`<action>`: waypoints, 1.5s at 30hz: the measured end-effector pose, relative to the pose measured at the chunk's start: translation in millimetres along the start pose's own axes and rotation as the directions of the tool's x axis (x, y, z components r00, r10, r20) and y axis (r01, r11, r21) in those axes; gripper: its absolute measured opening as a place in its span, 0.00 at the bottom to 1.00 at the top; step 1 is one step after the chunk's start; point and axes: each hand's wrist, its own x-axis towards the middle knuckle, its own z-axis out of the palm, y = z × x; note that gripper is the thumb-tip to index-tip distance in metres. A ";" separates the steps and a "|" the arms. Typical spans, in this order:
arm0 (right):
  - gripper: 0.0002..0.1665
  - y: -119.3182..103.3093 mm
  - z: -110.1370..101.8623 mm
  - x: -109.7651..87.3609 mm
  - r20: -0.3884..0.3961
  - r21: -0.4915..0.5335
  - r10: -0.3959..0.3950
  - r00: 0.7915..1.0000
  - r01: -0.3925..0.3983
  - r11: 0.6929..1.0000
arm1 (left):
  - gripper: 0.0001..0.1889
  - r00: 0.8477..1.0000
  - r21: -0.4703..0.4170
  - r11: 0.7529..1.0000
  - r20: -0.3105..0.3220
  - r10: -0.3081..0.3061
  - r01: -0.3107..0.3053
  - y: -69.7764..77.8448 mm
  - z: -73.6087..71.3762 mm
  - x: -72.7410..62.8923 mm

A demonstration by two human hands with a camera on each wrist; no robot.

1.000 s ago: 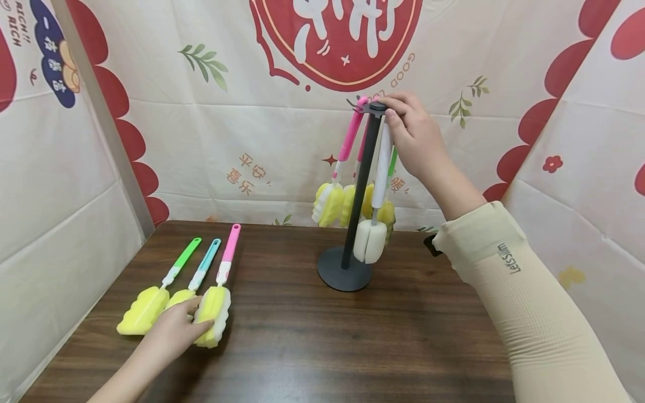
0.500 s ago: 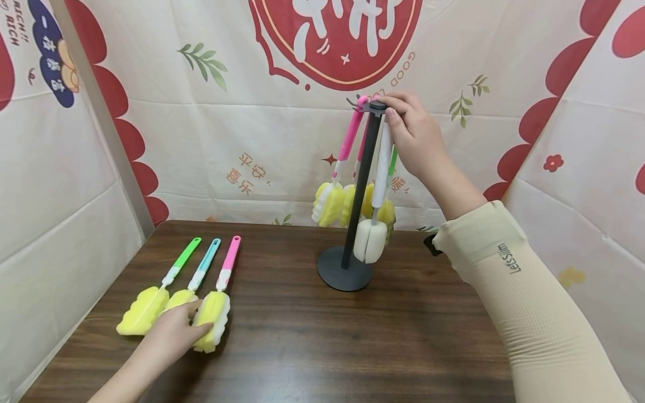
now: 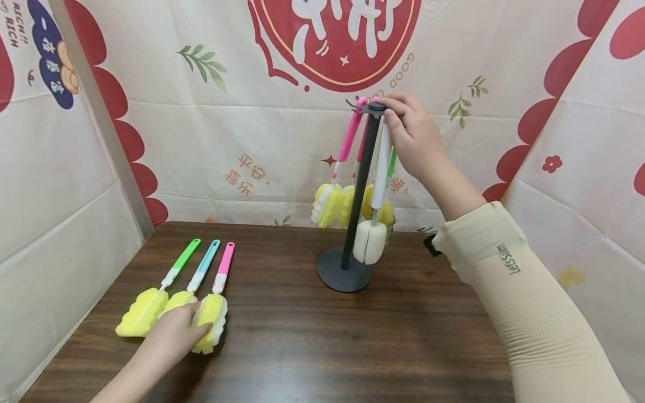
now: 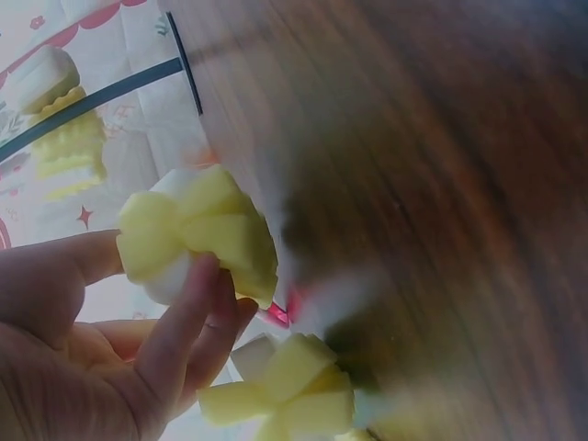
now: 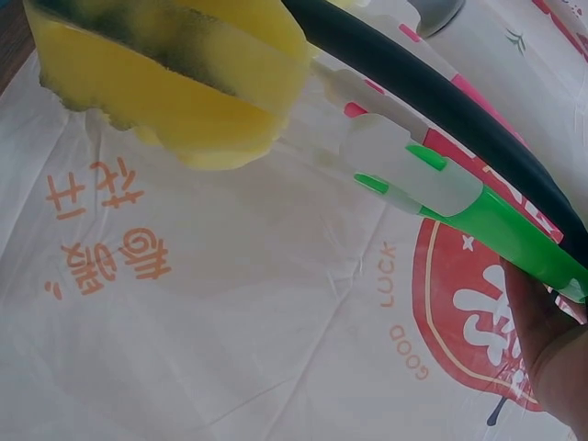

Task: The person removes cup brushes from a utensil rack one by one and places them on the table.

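My left hand (image 3: 171,333) grips the yellow and white sponge head of a pink-handled bottle brush (image 3: 215,319) at the table's left. In the left wrist view its fingers and thumb are around that sponge (image 4: 197,230). Beside it lie a blue-handled brush (image 3: 205,260) and a green-handled brush (image 3: 182,260), the blue one's sponge partly hidden by the hand. My right hand (image 3: 415,137) holds the top of a dark brush stand (image 3: 360,196), fingers over the cap and thumb at its side. Pink-, white- and green-handled brushes hang there, including a white sponge brush (image 3: 370,240).
The stand's round base (image 3: 344,271) sits near the back of the brown wooden table (image 3: 302,347). Printed cloth walls (image 3: 282,134) rise behind and on both sides. In the right wrist view a green-handled brush (image 5: 514,239) hangs close to the right hand.
The pink-handled brush has shifted toward the front edge and slightly left with my left hand still on it, its handle nearer the blue one. My right hand and the stand have stayed put.
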 end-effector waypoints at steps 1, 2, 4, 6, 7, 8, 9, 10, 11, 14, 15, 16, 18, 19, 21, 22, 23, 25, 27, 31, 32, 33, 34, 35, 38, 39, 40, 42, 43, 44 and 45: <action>0.27 0.1 0.1 -0.1 0.001 0.001 0.000 1.000 0.000 1.000 | 0.31 1.000 0.009 1.000 0.005 0.002 -0.002 -0.3 0.5 0.4; 0.27 0.2 0.1 -0.1 0.002 0.001 0.000 1.000 0.000 1.000 | 0.31 1.000 0.017 1.000 0.010 -0.001 0.001 0.0 0.7 0.6; 0.27 0.4 0.1 -0.2 0.003 -0.003 -0.001 1.000 0.001 1.000 | 0.31 1.000 0.032 0.999 0.012 0.002 -0.003 0.6 1.0 1.2; 0.27 0.6 0.3 -0.2 0.005 -0.002 0.001 1.000 -0.001 1.000 | 0.31 1.000 0.050 0.999 0.013 0.003 -0.003 1.1 1.6 1.6; 0.27 0.7 0.3 -0.2 0.005 -0.002 0.000 1.000 0.000 1.000 | 0.31 1.000 0.061 0.998 0.013 0.004 -0.005 1.4 1.9 1.7; 0.27 0.9 0.1 -0.1 0.004 -0.003 0.000 1.000 0.000 1.000 | 0.31 1.000 0.071 0.997 0.014 0.004 -0.005 2.3 2.0 1.8; 0.28 1.1 0.1 -0.1 0.005 -0.005 0.000 1.000 0.000 1.000 | 0.31 1.000 0.083 0.996 0.013 0.010 -0.011 2.6 2.3 2.0; 0.28 1.2 0.0 -0.1 0.004 -0.005 0.000 1.000 0.000 1.000 | 0.31 1.000 0.096 0.995 0.013 0.015 -0.016 2.8 2.8 2.1; 0.28 1.3 0.0 0.0 0.004 -0.004 0.002 1.000 -0.002 1.000 | 0.31 1.000 0.108 0.994 0.012 0.020 -0.021 3.1 3.3 2.1; 0.27 1.5 -0.1 0.3 0.003 -0.008 0.002 1.000 -0.002 1.000 | 0.32 0.999 0.146 0.988 0.003 0.045 -0.045 4.1 4.3 2.2; 0.27 1.5 -0.1 0.3 0.003 -0.009 0.004 1.000 -0.004 1.000 | 0.32 0.999 0.155 0.987 -0.001 0.050 -0.049 4.5 4.4 2.2; 0.27 1.3 0.1 0.5 0.004 -0.007 0.005 1.000 -0.005 1.000 | 0.32 0.999 0.164 0.985 -0.003 0.052 -0.051 4.7 4.7 2.4; 0.27 1.0 0.4 1.0 0.004 -0.008 0.006 1.000 -0.006 1.000 | 0.32 0.998 0.183 0.982 -0.010 0.058 -0.055 5.5 4.6 2.5; 0.27 0.9 0.4 1.2 0.004 -0.007 0.007 1.000 -0.006 1.000 | 0.31 0.998 0.189 0.981 -0.012 0.054 -0.051 5.9 4.5 2.7; 0.27 0.7 0.5 1.5 0.001 -0.006 0.005 1.000 -0.005 1.000 | 0.31 0.998 0.203 0.978 -0.019 0.055 -0.050 6.6 4.2 2.9; 0.27 0.5 0.5 1.7 0.001 -0.005 0.004 1.000 -0.004 1.000 | 0.31 0.998 0.210 0.976 -0.023 0.057 -0.051 7.2 3.9 2.8; 0.27 0.4 0.6 1.7 0.000 -0.005 0.005 1.000 -0.005 1.000 | 0.30 0.998 0.215 0.975 -0.027 0.059 -0.052 7.9 3.4 2.5; 0.27 0.2 0.5 1.7 -0.003 -0.004 0.003 1.000 -0.003 1.000 | 0.30 0.998 0.220 0.974 -0.030 0.060 -0.052 9.0 2.5 1.5; 0.27 -0.1 0.5 1.3 -0.002 -0.003 0.005 1.000 -0.005 1.000 | 0.30 0.997 0.218 0.974 -0.042 0.072 -0.061 10.2 1.8 0.0; 0.27 -0.2 0.4 0.5 0.005 -0.009 0.012 1.000 -0.012 1.000 | 0.29 0.994 0.203 0.976 -0.065 0.092 -0.077 11.2 1.0 -1.8; 0.28 -0.2 0.5 0.5 0.007 -0.010 0.014 1.000 -0.014 1.000 | 0.29 0.993 0.197 0.977 -0.066 0.093 -0.079 11.2 0.9 -1.5; 0.28 0.0 0.6 0.5 0.009 -0.011 0.015 1.000 -0.015 1.000 | 0.28 0.994 0.195 0.978 -0.064 0.092 -0.078 11.2 0.5 -0.9; 0.28 0.2 0.7 0.5 0.010 -0.012 0.017 1.000 -0.017 1.000 | 0.28 0.994 0.196 0.978 -0.057 0.088 -0.076 11.0 0.2 -0.3; 0.28 0.5 0.8 0.6 0.010 -0.010 0.018 1.000 -0.018 1.000 | 0.27 0.996 0.197 0.978 -0.048 0.081 -0.070 10.9 -0.1 0.5; 0.28 1.1 0.9 0.9 0.009 -0.009 0.019 1.000 -0.019 1.000 | 0.25 0.997 0.195 0.978 -0.033 0.076 -0.069 10.0 -0.5 1.4; 0.28 1.2 0.9 1.0 0.008 -0.009 0.018 1.000 -0.018 1.000 | 0.23 0.997 0.193 0.979 -0.031 0.075 -0.068 9.9 -0.6 1.3; 0.28 1.3 0.9 1.0 0.007 -0.011 0.018 1.000 -0.018 1.000 | 0.22 0.997 0.191 0.979 -0.029 0.074 -0.067 9.8 -0.8 1.0; 0.28 1.3 0.8 1.0 0.006 -0.015 0.015 1.000 -0.015 1.000 | 0.18 0.997 0.190 0.980 -0.024 0.072 -0.066 9.9 -1.3 0.0; 0.28 1.3 0.8 1.0 0.005 -0.017 0.014 1.000 -0.014 1.000 | 0.17 0.997 0.190 0.980 -0.020 0.069 -0.064 10.0 -1.6 -0.4; 0.28 1.3 0.8 1.0 0.005 -0.017 0.013 1.000 -0.013 1.000 | 0.15 0.998 0.192 0.979 -0.016 0.067 -0.062 10.2 -1.8 -0.6; 0.28 1.4 0.8 1.1 0.004 -0.017 0.013 1.000 -0.013 1.000 | 0.15 0.998 0.194 0.979 -0.014 0.067 -0.063 10.3 -2.1 -0.9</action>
